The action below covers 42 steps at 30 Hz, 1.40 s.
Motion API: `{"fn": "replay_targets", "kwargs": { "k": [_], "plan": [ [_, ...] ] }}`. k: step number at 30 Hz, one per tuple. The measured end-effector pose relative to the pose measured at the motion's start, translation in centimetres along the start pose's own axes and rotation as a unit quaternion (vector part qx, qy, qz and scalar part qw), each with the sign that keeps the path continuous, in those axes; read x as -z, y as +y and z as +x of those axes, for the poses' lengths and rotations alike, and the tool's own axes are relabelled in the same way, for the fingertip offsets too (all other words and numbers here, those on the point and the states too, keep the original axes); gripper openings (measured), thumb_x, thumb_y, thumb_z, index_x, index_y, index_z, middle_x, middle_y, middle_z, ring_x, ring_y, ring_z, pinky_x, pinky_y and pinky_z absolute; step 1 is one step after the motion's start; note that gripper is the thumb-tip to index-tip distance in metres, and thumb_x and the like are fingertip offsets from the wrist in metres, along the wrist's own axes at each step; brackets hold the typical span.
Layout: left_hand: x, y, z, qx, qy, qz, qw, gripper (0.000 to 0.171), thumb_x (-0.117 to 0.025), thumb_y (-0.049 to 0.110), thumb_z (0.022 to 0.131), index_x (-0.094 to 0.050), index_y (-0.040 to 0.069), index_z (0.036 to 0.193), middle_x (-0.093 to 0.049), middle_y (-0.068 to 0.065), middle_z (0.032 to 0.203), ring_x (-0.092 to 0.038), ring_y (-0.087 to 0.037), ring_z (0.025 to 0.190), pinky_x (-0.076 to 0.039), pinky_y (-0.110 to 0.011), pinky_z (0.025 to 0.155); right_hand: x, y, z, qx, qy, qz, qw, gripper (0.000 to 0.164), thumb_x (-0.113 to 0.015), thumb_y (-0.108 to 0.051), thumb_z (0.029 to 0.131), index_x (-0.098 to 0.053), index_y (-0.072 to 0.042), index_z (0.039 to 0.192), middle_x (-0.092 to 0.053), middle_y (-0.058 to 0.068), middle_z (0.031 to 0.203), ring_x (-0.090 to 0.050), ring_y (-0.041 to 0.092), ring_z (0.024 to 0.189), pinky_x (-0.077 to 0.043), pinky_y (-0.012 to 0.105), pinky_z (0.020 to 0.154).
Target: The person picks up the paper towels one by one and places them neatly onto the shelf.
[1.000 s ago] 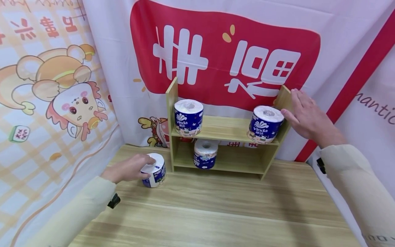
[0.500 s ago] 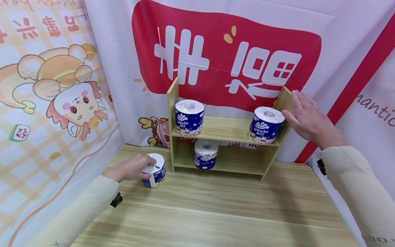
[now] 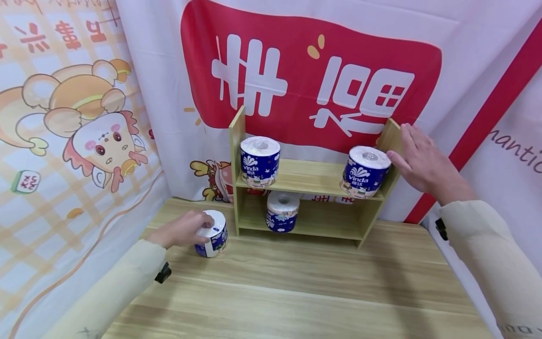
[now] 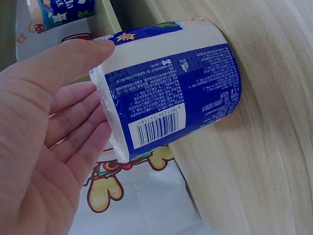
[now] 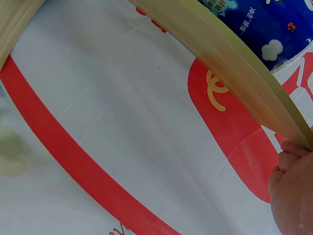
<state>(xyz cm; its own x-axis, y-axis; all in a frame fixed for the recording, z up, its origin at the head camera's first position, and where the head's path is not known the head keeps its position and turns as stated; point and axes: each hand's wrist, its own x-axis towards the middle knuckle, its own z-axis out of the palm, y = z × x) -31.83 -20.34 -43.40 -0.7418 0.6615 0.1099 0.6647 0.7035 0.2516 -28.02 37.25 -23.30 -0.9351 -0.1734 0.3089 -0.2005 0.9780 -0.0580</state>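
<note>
On the table at the left stands a blue-and-white wrapped toilet roll [image 3: 218, 242]. My left hand [image 3: 184, 230] is at its top, the thumb over the rim and the other fingers against the wrapped end; in the left wrist view the roll [image 4: 171, 93] shows its barcode side. My right hand [image 3: 427, 162] rests against the upper right side panel of a small wooden shelf [image 3: 305, 176], fingers straight. Its thumb is close to a toilet roll [image 3: 365, 176] at the upper board's right end. In the right wrist view, fingers touch the end of the panel [image 5: 234, 68].
A toilet roll [image 3: 259, 165] stands at the upper board's left end. Another roll [image 3: 282, 216] sits on the lower board, left of centre. The wooden table [image 3: 296, 287] extends in front of the shelf. Printed cloth [image 3: 165, 94] hangs behind and at both sides.
My left wrist and forearm have shifted slightly to the right, with the hand still at the roll's top. The right hand, the shelf and the rolls have hardly changed.
</note>
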Motion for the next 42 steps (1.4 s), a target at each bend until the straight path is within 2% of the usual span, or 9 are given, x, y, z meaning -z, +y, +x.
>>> {"fn": "replay_targets", "kwargs": {
  "k": [11,19,26,36,42],
  "plan": [
    [-0.3,-0.3,0.4,0.019,0.000,-0.013,0.9997,0.032,-0.082,0.017,0.072,-0.070,0.005,0.099,-0.071,-0.003,0.092,-0.064,-0.013,0.082,-0.057,-0.028,0.075,-0.1,0.0,0.0,-0.001,0.002,0.001,1.000,0.087,-0.040,-0.054,0.096,0.015,-0.020,0.154,0.008,0.011,0.165,0.003,0.041,0.151,-0.012,0.070,0.114],
    [-0.4,-0.3,0.7,0.024,-0.007,-0.015,0.9996,0.026,-0.083,0.019,0.073,-0.070,0.009,0.093,-0.069,0.000,0.086,-0.060,-0.011,0.076,-0.053,-0.025,0.070,-0.1,0.1,-0.1,-0.004,0.000,-0.001,1.000,0.088,-0.040,-0.054,0.096,0.016,-0.020,0.154,0.009,0.011,0.165,0.003,0.041,0.150,-0.016,0.073,0.111],
    [-0.4,-0.3,0.8,0.019,-0.006,-0.019,0.9996,0.024,-0.083,0.021,0.072,-0.062,0.011,0.079,-0.058,-0.002,0.071,-0.044,-0.008,0.063,-0.041,-0.020,0.056,-0.2,0.0,-0.1,-0.004,0.002,-0.003,1.000,0.088,-0.040,-0.054,0.096,0.015,-0.019,0.154,0.008,0.012,0.164,0.002,0.042,0.150,-0.016,0.073,0.111],
    [-0.6,-1.1,1.0,0.013,0.006,-0.037,0.9992,0.028,-0.085,0.027,0.071,-0.061,0.012,0.075,-0.057,0.002,0.071,-0.047,-0.010,0.066,-0.041,-0.020,0.058,-0.2,0.0,0.0,-0.006,0.003,-0.001,1.000,0.087,-0.040,-0.054,0.096,0.015,-0.020,0.154,0.008,0.012,0.165,0.002,0.042,0.150,-0.020,0.075,0.108],
    [-0.7,-1.2,1.3,0.015,0.004,-0.033,0.9993,0.031,-0.085,0.030,0.070,-0.059,0.012,0.071,-0.055,0.002,0.067,-0.045,-0.008,0.063,-0.040,-0.020,0.057,-0.2,0.1,0.1,-0.005,0.003,0.004,1.000,0.087,-0.040,-0.054,0.096,0.015,-0.019,0.154,0.008,0.012,0.165,0.002,0.042,0.150,-0.020,0.074,0.108]
  ]
}}
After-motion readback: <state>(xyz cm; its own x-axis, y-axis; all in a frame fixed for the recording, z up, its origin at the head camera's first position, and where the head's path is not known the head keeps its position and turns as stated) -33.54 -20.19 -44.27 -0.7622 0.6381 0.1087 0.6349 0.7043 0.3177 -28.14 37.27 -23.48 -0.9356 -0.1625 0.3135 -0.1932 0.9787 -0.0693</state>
